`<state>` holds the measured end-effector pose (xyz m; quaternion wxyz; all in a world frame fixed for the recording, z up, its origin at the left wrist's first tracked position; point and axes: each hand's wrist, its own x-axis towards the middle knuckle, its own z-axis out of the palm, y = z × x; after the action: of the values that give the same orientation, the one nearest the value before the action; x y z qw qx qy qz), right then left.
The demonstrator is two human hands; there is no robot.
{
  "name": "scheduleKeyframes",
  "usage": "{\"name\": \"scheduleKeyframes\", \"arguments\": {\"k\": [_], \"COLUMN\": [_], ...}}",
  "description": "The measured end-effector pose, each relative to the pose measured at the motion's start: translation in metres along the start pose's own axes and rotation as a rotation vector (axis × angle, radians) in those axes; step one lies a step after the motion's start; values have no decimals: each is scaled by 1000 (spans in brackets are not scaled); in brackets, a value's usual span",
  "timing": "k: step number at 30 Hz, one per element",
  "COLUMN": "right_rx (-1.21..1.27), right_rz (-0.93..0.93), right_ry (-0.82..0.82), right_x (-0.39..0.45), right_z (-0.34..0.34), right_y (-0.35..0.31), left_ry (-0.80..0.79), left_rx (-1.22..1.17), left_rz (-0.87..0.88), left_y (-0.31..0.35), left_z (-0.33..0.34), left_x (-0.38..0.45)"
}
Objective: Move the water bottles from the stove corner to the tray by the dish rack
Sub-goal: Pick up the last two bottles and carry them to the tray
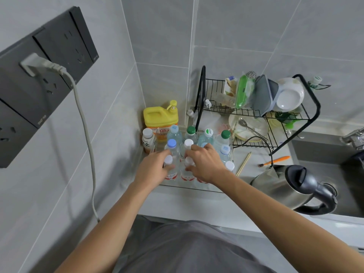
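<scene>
Bottles of water (189, 146) stand packed upright in a clear tray (189, 189) on the pale surface (197, 203), in the corner just left of the black wire dish rack (256, 113). Their caps are mixed: white, pale blue and green, with red-and-white labels showing low on the nearest ones. A white-capped drink bottle with a brown label (148, 141) stands at the tray's far left, and a yellow pump jug (160, 119) sits behind the group against the wall. The rack's upper tier holds a white bowl (289, 95), a grey lidded box (265, 95) and a green-wrapped packet (242, 91); its lower tier holds a plate with a spoon (248, 127) lying in it. A steel kettle with a dark handle (291, 186) sits to the right beside the sink (323, 154), and chopsticks (243, 163) lie on the surface just right of the tray. Both arms reach forward over the tray. The left hand (155, 168) is curled around the neck of a white-capped bottle (169, 168) in the front row, and the right hand (204, 164) grips the neighbouring white-capped bottle (188, 164), its fingers wrapped over the shoulder. Both of these bottles are inside the tray, touching their neighbours.
</scene>
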<state>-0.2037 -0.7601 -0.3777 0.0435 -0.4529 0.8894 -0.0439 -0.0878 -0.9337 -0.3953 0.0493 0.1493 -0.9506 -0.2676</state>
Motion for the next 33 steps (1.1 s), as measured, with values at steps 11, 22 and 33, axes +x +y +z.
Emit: {"name": "scheduleKeyframes", "arguments": {"k": [11,22,33], "right_rx": [-34,-70,-54], "right_rz": [0,32,75], "right_ry": [-25,-9,1], "right_x": [-2,-2,-8], "right_z": [-5,1,6], "right_y": [-4,-7,-15], "left_ry": [-35,-47,-33], "left_rx": [20,82,184], "left_rz": [93,123,90], "left_y": [4,2,-4], "left_z": [-8,-2,7], "left_x": [5,7,-10]}}
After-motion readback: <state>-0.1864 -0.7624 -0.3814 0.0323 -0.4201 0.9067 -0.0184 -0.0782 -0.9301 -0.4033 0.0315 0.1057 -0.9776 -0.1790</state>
